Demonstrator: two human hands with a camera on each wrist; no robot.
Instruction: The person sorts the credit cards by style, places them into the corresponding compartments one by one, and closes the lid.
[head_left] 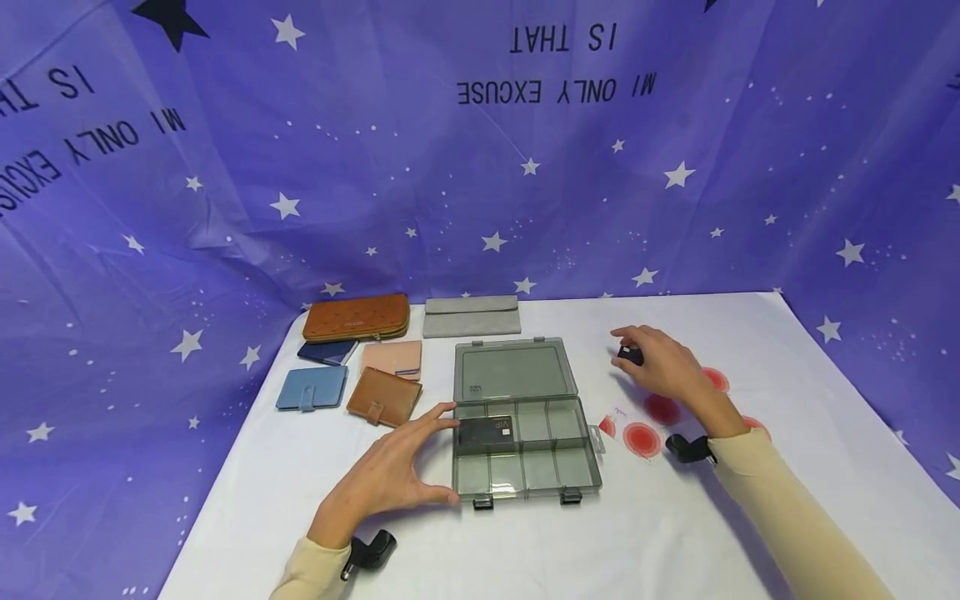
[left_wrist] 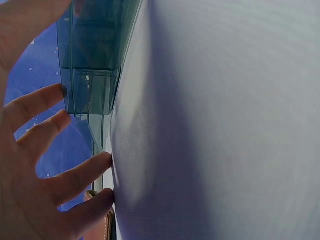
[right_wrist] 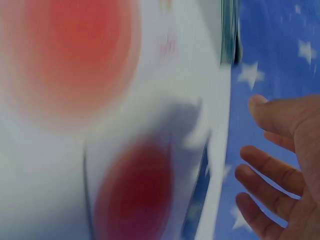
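One card (head_left: 486, 432) already lies in the open box (head_left: 525, 479), which the spread left hand (head_left: 390, 479) steadies, while the right hand (head_left: 663, 367) pinches a small dark item (head_left: 630, 356) beside it, not yet boxed.

The right wrist view is smeared throughout — the red discs (right_wrist: 75, 55) are soft blobs, and small print near the top edge cannot be read. In the head view the right hand (head_left: 663, 367) covers most of a small dark object (head_left: 630, 356), too little showing to name. The left wrist view cuts off the compartment box (left_wrist: 92, 55) at the top edge — the brown wallet (left_wrist: 102, 225) shows as a sliver.
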